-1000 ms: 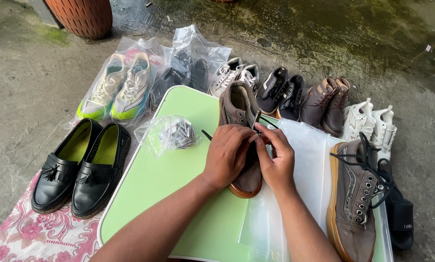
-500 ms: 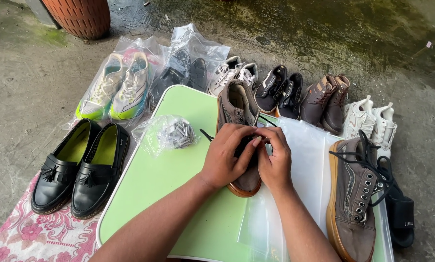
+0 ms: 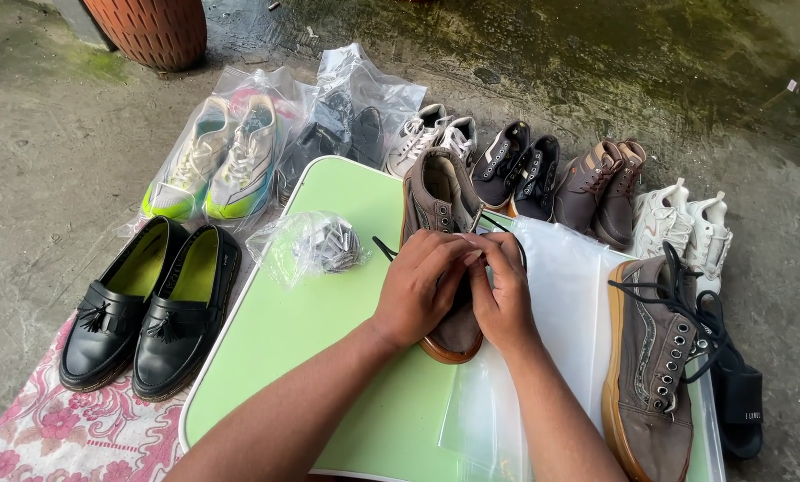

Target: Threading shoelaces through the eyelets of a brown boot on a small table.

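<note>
both hands, left hand and right hand, meet pinched together on the brown shoe lying under them on the green counter.

Both forearms are bare up to the lower edge of the picture, and no sleeve is visible on them. The left hand and the right hand wear no gloves. The fingernails that show are short and plain.
</note>
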